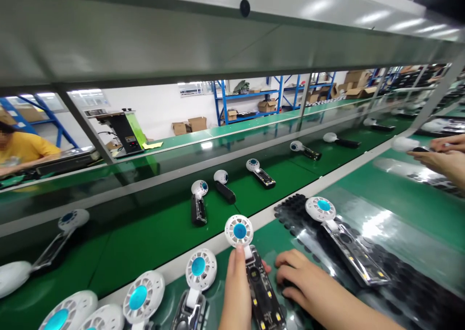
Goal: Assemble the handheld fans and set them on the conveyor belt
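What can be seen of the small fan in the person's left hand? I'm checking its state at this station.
The fan has a round white slotted head with a blue centre disc, on a white neck above a dark handle left open, showing a board with small yellow parts. It looks like plastic. It stands tilted, head away from the person. The left hand grips its handle, thumb near the neck; the right hand rests beside it.

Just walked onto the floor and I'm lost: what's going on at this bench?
A person's left hand holds an open handheld fan by its handle, white head up. The right hand rests on a sheet of small black pads beside it. More fans lie nearby, others on the green conveyor. Another person's hands work at the right.
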Motion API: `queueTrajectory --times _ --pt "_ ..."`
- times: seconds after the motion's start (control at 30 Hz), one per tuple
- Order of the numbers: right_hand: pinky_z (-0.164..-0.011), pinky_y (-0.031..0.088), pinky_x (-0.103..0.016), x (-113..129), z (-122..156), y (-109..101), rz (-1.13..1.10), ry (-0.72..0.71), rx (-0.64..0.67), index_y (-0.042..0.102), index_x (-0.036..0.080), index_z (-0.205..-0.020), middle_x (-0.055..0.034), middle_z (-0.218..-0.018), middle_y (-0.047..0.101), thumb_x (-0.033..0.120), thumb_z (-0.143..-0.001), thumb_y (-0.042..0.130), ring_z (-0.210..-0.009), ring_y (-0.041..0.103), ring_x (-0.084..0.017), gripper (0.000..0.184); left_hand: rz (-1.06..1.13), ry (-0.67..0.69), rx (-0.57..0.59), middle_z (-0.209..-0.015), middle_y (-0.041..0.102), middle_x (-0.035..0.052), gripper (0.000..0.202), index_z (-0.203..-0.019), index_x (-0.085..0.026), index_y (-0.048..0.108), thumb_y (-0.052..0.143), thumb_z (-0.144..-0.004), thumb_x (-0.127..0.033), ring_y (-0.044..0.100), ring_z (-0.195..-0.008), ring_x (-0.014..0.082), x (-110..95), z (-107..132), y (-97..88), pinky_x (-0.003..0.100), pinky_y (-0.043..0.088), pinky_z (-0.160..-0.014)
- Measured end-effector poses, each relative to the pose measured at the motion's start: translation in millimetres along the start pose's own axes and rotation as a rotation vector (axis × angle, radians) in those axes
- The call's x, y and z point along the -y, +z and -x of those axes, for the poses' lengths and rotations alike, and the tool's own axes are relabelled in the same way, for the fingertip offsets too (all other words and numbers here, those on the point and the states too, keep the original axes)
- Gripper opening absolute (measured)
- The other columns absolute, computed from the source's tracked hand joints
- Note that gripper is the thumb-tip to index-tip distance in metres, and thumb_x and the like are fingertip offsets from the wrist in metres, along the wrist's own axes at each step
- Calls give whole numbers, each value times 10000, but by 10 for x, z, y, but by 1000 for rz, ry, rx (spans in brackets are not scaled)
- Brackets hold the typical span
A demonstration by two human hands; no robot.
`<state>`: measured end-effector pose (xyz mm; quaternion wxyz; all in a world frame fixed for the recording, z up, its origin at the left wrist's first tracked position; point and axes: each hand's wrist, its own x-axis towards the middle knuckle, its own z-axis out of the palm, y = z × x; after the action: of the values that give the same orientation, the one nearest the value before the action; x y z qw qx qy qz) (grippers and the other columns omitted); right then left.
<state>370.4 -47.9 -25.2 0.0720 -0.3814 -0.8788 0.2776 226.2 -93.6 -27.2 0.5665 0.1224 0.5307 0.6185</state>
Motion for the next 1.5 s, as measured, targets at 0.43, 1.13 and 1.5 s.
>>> queueTrajectory --times 0.43,1.13,1.5 --pt "-799 395 -310 66 -32 57 -29 75 36 596 184 -722 -37 -911 601 -16 -638 542 -937 498 -203 224 -194 95 55 -630 655 28 442 -858 -207 462 434 -733 -629 645 -588 204 103 -65 -51 285 460 -529" --pt "-963 330 -310 454 -163 -47 -586 257 -93 490 218 -647 -49 -1216 488 200 -763 479 -1168 431 -192 117 -447 209 -5 -810 628 52 301 -785 -198 551 383 -853 -438 573 -804 197 84 -31 -87 362 416 -777" --pt "-912 393 -296 474 -172 -22 -449 213 -73 457 216 -647 -55 -1210 475 140 -771 465 -1119 468 -191 145 -520 126 -38 -959 635 75 304 -883 -225 549 333 -852 -436 546 -920 250 60 -11 -73 318 383 -767"
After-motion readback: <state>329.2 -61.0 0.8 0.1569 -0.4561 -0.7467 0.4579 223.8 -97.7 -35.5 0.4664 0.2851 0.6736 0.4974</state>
